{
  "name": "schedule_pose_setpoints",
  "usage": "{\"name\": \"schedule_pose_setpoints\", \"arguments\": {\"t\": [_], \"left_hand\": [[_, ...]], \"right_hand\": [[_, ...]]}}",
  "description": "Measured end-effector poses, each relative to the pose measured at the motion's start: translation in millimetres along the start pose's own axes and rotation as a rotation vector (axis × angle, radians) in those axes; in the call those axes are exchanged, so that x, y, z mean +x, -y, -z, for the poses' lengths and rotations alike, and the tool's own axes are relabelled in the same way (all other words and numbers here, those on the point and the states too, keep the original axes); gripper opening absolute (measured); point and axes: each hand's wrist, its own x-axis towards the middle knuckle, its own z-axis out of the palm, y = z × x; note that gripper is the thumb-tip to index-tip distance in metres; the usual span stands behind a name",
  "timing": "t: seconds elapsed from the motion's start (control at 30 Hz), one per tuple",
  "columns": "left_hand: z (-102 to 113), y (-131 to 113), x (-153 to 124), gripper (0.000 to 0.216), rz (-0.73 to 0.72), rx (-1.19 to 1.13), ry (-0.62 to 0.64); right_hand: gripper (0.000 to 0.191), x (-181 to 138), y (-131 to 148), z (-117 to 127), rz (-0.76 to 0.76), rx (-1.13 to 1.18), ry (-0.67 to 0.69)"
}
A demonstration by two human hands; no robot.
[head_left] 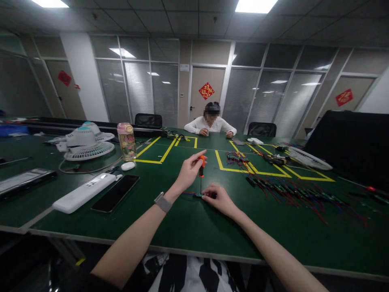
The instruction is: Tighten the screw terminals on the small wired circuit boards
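Note:
My left hand pinches the orange handle of a small screwdriver, which stands upright with its tip down on a small green circuit board on the green table. A watch sits on my left wrist. My right hand rests on the table with its fingers pressed on the right end of that board, holding it down. Thin red and blue wires trail from the board to the left.
A row of wired boards lies at the right. A black phone, white power strip, white mouse, pink-lidded bottle and white fan stand at the left. Another person sits across the table.

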Motion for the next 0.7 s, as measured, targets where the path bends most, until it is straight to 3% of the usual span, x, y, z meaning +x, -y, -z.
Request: {"name": "schedule_pose_setpoints", "arguments": {"t": [0.13,0.3,0.47,0.63,0.7], "left_hand": [[-0.1,-2.0,-1.2,0.034,-0.056,0.132,-0.058],[-1.8,-2.9,-1.9,0.037,0.014,0.009,0.049],[-1.2,-0.4,-0.5,0.034,-0.047,0.15,-0.054],[-3.1,4.1,1.6,0.039,0.046,-0.068,0.068],[-4.4,3.8,0.5,0.04,0.022,-0.051,0.039]], "right_hand": [[0.013,0.3,-1.8,-0.1,0.006,-0.003,0.005],[0.014,0.2,-1.6,-0.2,0.0,-0.001,0.012],[0.014,0.0,-2.8,-0.5,0.016,0.011,0.005],[0.014,0.0,-3.6,0.5,0.027,0.008,0.009],[0.013,-0.1,-3.2,0.9,0.025,0.004,0.005]]}}
